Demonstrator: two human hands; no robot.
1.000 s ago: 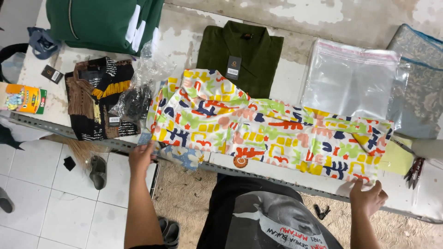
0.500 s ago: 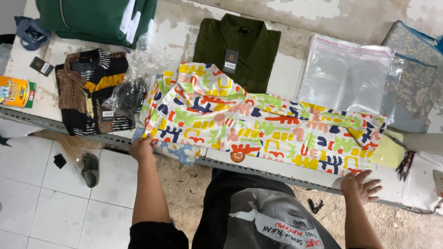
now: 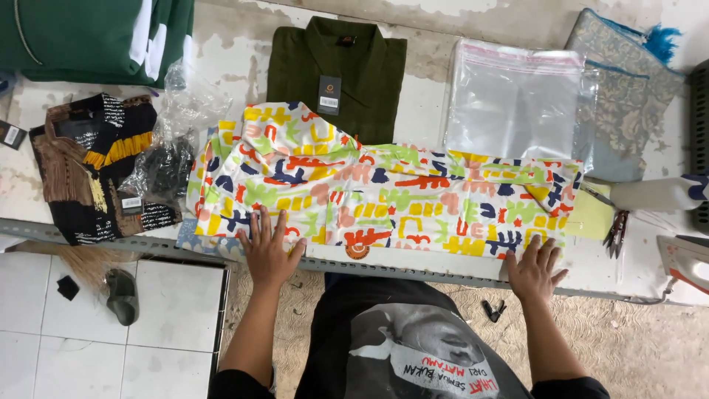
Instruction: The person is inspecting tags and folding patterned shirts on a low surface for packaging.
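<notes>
Under both hands: patterned garment (image 3: pixel 384 196) spread flat across surface (image 3: pixel 436 111), partly folded. Left hand (image 3: pixel 267 247) and right hand (image 3: pixel 533 267) open, palms pressing its near edge. Further folding left; clear bag (image 3: pixel 517 100) beyond right hand unused.

One view only, from the person's head, looking almost straight down over the near edge of the table (image 3: pixel 443 89). It sits close enough that both forearms enter from the bottom and each hand fills a small part of the frame: the left hand (image 3: pixel 267 247) low and left of centre, the right hand (image 3: pixel 533 267) low and right. Beyond the hands the table top runs to the upper edge; behind them the person's chest and the floor (image 3: pixel 148 318) show.
</notes>
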